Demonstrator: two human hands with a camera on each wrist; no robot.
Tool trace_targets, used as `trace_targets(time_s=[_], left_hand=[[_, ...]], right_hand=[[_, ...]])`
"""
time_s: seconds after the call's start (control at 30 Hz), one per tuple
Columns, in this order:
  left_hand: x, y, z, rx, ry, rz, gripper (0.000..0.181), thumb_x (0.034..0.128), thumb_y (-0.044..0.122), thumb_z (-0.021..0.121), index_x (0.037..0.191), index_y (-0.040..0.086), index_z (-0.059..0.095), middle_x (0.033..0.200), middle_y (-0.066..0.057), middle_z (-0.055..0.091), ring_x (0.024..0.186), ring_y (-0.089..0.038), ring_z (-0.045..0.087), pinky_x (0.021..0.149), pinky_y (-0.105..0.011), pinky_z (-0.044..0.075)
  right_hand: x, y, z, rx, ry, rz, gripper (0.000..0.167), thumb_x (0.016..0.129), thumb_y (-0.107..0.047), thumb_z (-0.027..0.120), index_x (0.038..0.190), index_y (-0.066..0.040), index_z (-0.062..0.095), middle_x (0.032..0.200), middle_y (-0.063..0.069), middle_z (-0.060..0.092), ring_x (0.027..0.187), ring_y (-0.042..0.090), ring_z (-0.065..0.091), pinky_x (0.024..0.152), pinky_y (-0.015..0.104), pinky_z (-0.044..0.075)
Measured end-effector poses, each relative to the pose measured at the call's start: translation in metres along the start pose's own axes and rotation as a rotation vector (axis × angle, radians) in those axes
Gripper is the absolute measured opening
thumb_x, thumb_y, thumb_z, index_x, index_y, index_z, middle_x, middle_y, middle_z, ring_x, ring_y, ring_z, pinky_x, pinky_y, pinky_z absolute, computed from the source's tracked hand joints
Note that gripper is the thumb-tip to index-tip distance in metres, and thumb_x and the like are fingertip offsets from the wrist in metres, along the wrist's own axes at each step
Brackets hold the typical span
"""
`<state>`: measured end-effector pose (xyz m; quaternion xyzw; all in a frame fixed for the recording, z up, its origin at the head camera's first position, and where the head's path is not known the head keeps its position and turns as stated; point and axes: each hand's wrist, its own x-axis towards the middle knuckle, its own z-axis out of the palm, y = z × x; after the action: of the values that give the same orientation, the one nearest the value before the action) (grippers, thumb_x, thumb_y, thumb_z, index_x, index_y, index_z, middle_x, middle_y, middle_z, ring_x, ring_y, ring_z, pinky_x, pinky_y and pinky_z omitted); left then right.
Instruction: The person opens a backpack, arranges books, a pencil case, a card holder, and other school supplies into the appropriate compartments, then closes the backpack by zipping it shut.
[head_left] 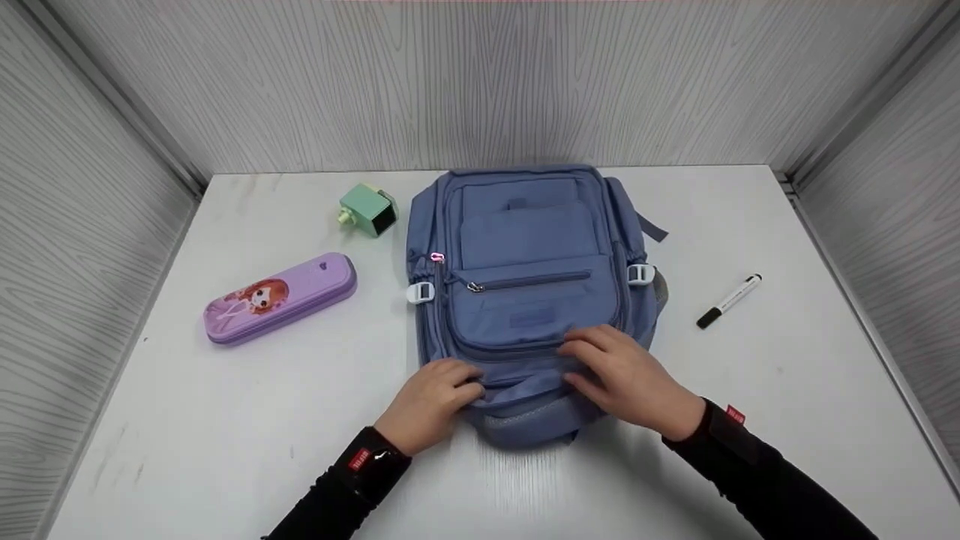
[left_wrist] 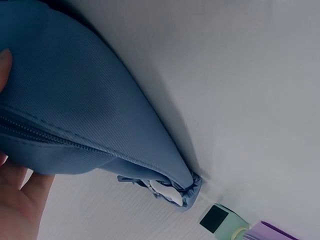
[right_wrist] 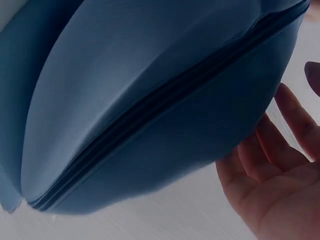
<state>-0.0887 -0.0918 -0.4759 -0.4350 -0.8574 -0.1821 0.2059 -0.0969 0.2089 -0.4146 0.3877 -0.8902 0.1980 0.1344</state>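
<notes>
A blue backpack (head_left: 540,232) lies on its back on the white table in the head view, its front pockets and zippers facing up. At its lower left corner my left hand (head_left: 435,397) grips the edge. In the left wrist view the thumb and fingers (left_wrist: 35,192) lie on either side of the fabric. My right hand (head_left: 630,379) rests against the lower right front of the bag. Its fingers (right_wrist: 280,145) are loosely extended and touch the bag's side in the right wrist view. The fingertips of both hands are partly hidden by fabric.
Left of the backpack lie a purple pencil case (head_left: 307,289) with a cartoon figure and a small green box-shaped object (head_left: 365,206) with a dark opening. A black-and-white marker (head_left: 729,301) is to the right. Wood-patterned panels (head_left: 480,82) enclose the table's back and sides.
</notes>
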Motion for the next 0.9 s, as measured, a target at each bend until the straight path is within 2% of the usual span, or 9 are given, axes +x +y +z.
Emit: trace_targets(time_s=[0.13,0.23,0.5,0.63,0.7,0.77,0.9], left_hand=[[-0.001,-0.001,-0.003,-0.011,0.013,-0.012,0.015,0.0806,0.006,0.073,0.093,0.015,0.071,0.106,-0.005,0.072,0.1,-0.022,0.068,0.09,-0.039,0.055],[-0.002,-0.002,-0.005,-0.011,0.015,-0.026,0.021,0.0792,0.003,0.072,0.096,0.015,0.072,0.106,-0.005,0.072,0.099,-0.022,0.068,0.09,-0.038,0.055],[-0.007,-0.007,-0.006,0.002,0.018,-0.052,0.028,0.0792,-0.001,0.071,0.103,0.015,0.073,0.1,-0.001,0.071,0.095,-0.02,0.067,0.087,-0.035,0.055],[-0.006,-0.011,-0.015,-0.062,-0.046,-0.089,0.035,0.0782,-0.005,0.064,0.107,0.014,0.073,0.105,-0.003,0.071,0.1,-0.022,0.066,0.093,-0.037,0.053],[-0.003,-0.018,-0.022,-0.083,-0.074,-0.134,0.042,0.075,-0.007,0.06,0.109,0.014,0.074,0.109,-0.005,0.071,0.104,-0.024,0.066,0.096,-0.039,0.052],[0.001,-0.029,-0.029,-0.069,-0.074,-0.194,0.044,0.0735,-0.008,0.059,0.109,0.013,0.074,0.112,-0.008,0.071,0.107,-0.027,0.066,0.098,-0.042,0.051],[0.014,-0.06,-0.035,0.072,-0.019,-0.306,0.044,0.076,-0.01,0.063,0.112,0.013,0.073,0.118,-0.014,0.069,0.11,-0.034,0.065,0.099,-0.048,0.051]], right_hand=[[-0.004,-0.007,0.007,-0.015,-0.043,0.0,0.028,0.087,-0.018,0.076,0.112,-0.011,0.066,0.111,0.006,0.067,0.103,0.021,0.061,0.086,0.04,0.051],[-0.008,-0.008,0.013,-0.038,-0.046,0.007,0.029,0.085,-0.016,0.077,0.112,-0.012,0.066,0.106,0.004,0.067,0.098,0.02,0.061,0.081,0.04,0.049],[-0.015,-0.01,0.028,-0.102,0.043,-0.004,0.031,0.079,-0.009,0.081,0.103,-0.012,0.063,0.095,0.003,0.066,0.089,0.019,0.06,0.076,0.037,0.046],[-0.018,-0.011,0.033,-0.127,0.08,0.004,0.03,0.077,-0.009,0.081,0.098,-0.012,0.06,0.093,0.002,0.064,0.087,0.019,0.059,0.076,0.037,0.046],[-0.019,-0.012,0.035,-0.124,0.088,0.01,0.03,0.077,-0.008,0.081,0.097,-0.012,0.059,0.094,0.002,0.064,0.089,0.019,0.059,0.077,0.038,0.046],[-0.02,-0.012,0.036,-0.117,0.093,0.016,0.03,0.077,-0.007,0.081,0.097,-0.012,0.059,0.095,0.002,0.064,0.09,0.019,0.059,0.078,0.039,0.046],[-0.022,-0.013,0.037,-0.105,0.1,0.032,0.03,0.077,-0.006,0.08,0.098,-0.013,0.06,0.096,0.001,0.063,0.092,0.019,0.059,0.079,0.039,0.045]])
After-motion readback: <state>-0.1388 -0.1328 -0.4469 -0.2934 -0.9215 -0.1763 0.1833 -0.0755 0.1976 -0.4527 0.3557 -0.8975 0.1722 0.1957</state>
